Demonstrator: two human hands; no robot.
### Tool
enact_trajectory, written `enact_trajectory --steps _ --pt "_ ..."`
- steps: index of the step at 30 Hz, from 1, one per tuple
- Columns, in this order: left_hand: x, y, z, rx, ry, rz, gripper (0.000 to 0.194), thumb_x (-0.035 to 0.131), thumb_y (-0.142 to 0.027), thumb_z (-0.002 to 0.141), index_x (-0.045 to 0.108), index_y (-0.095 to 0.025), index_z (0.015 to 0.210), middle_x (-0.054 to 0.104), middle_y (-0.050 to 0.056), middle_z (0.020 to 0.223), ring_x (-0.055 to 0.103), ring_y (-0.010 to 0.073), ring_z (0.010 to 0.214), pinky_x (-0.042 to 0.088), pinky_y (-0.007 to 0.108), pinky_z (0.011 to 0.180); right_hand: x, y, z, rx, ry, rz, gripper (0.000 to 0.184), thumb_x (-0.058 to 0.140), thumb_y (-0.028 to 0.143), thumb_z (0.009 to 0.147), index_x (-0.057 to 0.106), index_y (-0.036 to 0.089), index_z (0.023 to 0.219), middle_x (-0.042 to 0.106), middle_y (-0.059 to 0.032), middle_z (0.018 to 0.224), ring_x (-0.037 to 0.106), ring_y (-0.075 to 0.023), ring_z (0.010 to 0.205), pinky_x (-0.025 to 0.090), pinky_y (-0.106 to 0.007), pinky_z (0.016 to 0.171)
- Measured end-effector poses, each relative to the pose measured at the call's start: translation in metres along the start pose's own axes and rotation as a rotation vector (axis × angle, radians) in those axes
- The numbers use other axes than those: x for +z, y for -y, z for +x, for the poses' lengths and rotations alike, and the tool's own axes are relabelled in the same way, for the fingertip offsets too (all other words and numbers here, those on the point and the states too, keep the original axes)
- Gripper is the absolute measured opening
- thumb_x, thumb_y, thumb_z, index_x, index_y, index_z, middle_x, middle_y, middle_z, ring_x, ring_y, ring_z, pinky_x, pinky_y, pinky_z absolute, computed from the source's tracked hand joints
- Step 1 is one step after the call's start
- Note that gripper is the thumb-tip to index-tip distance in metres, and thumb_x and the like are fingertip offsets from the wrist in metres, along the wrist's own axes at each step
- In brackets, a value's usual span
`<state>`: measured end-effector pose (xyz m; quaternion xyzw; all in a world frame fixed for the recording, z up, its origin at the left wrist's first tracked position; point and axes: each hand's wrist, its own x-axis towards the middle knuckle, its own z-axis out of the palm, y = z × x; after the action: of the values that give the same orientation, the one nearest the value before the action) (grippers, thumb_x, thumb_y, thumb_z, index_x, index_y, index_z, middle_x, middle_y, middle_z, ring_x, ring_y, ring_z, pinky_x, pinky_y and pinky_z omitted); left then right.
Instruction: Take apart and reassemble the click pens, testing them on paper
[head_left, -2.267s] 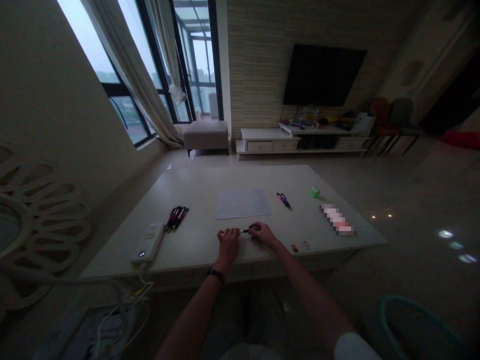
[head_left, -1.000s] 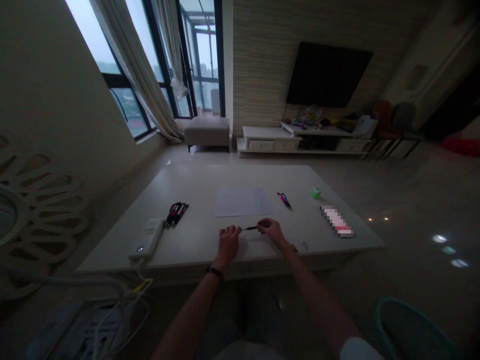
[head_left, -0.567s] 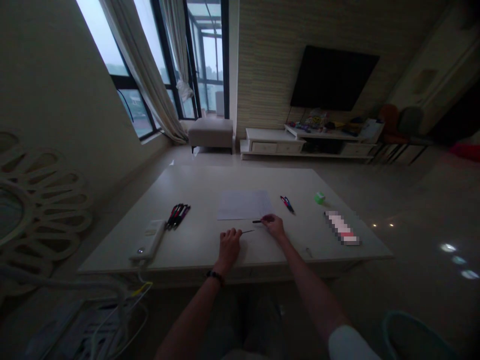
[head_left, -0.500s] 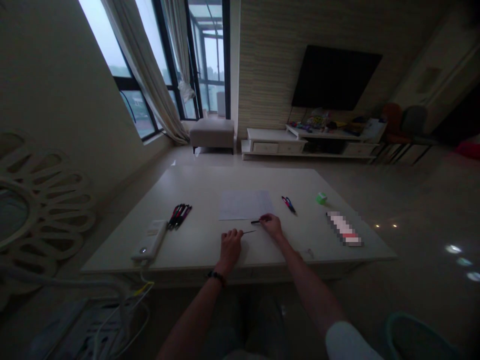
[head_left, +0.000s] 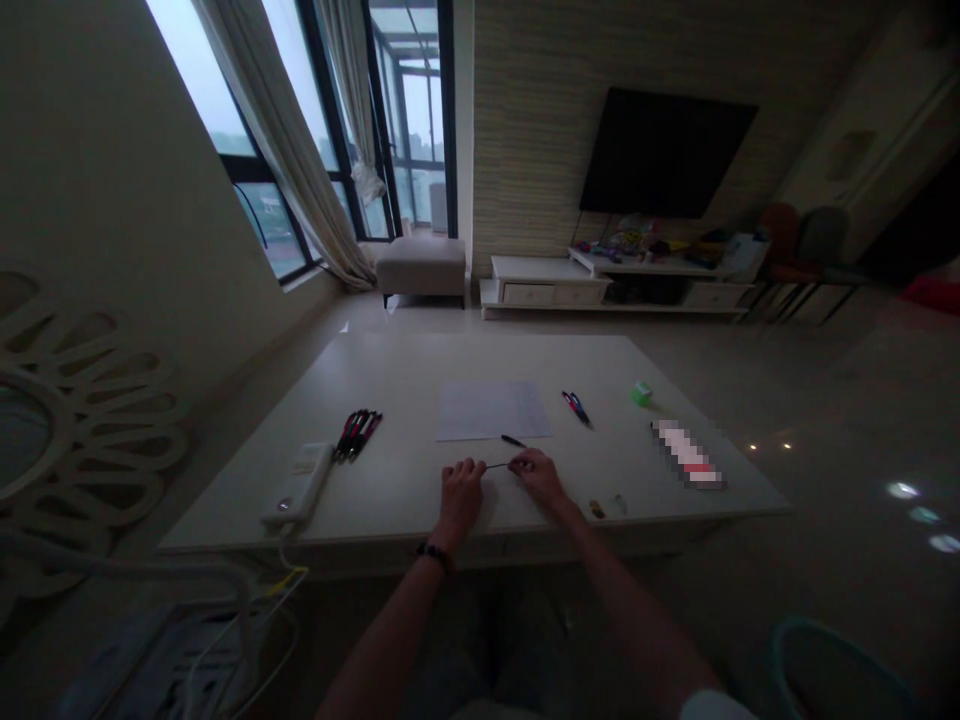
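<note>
Between my two hands runs a thin dark rod (head_left: 496,466), which looks like a pen refill. My left hand (head_left: 460,492) is closed around its left end. The fingers of my right hand (head_left: 537,476) pinch the right end. Just beyond the right hand, a black pen part (head_left: 513,440) lies on the table by the near edge of a white paper sheet (head_left: 491,408). Its exact kind is too small to tell.
Several pens (head_left: 358,434) lie left on the white table (head_left: 405,360), near a white power strip (head_left: 301,485). To the right are two pens (head_left: 577,408), a green object (head_left: 641,393), a blurred-out item (head_left: 688,455) and a small brownish piece (head_left: 596,509).
My right hand has left the black pen part on the table and come nearer, onto the rod's right end. The brownish piece now shows beside my right forearm. My left hand stays put.
</note>
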<state>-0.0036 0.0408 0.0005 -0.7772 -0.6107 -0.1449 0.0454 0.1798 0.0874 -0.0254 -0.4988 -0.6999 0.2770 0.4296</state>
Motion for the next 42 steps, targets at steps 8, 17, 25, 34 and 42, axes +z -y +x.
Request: enact_trajectory --steps 8,17,25,34,42 --pt "0.000 0.000 0.001 -0.031 0.021 0.010 0.026 0.039 -0.010 0.083 0.053 -0.022 0.101 0.054 0.006 0.093 0.048 0.0199 0.088 0.029 0.035 0.076 -0.008 -0.013 0.017 0.090 -0.144 -0.154 0.016 0.059 0.030 0.075 0.069 0.018 0.081 0.059 -0.0071 0.084 0.053 -0.0174 0.078 0.043 -0.029 0.076" --pt "-0.001 -0.002 0.001 0.063 0.062 -0.030 0.023 0.038 -0.014 0.085 0.053 -0.023 0.100 0.054 0.005 0.092 0.048 0.0184 0.086 0.029 0.033 0.076 0.009 0.008 -0.017 -0.097 -0.050 -0.033 0.017 0.060 0.031 0.077 0.068 0.022 0.090 0.057 -0.0043 0.082 0.054 -0.0160 0.075 0.045 -0.028 0.071" --pt "0.001 -0.001 0.000 -0.005 0.002 -0.005 0.021 0.039 -0.012 0.084 0.053 -0.022 0.096 0.056 0.005 0.091 0.049 0.0193 0.086 0.029 0.034 0.075 -0.001 -0.004 -0.012 -0.044 -0.105 -0.134 0.009 0.057 0.019 0.077 0.065 0.018 0.074 0.059 -0.0049 0.077 0.053 -0.0176 0.077 0.043 -0.030 0.072" --pt "0.009 0.000 0.001 -0.148 -0.105 -0.078 0.023 0.035 -0.021 0.090 0.052 -0.019 0.105 0.060 0.006 0.094 0.052 0.0189 0.088 0.031 0.034 0.076 0.000 -0.021 0.009 0.014 -0.201 -0.308 0.008 0.056 0.019 0.077 0.064 0.018 0.076 0.060 -0.0069 0.080 0.052 -0.0199 0.082 0.041 -0.030 0.075" --pt "0.007 -0.001 0.005 0.083 -0.046 -0.169 0.015 0.046 -0.025 0.086 0.060 -0.025 0.092 0.059 0.003 0.094 0.050 0.0179 0.091 0.031 0.035 0.084 -0.014 -0.029 -0.003 0.051 -0.362 -0.303 0.019 0.049 0.024 0.081 0.065 0.015 0.085 0.061 -0.0085 0.085 0.052 -0.0196 0.085 0.040 -0.031 0.080"
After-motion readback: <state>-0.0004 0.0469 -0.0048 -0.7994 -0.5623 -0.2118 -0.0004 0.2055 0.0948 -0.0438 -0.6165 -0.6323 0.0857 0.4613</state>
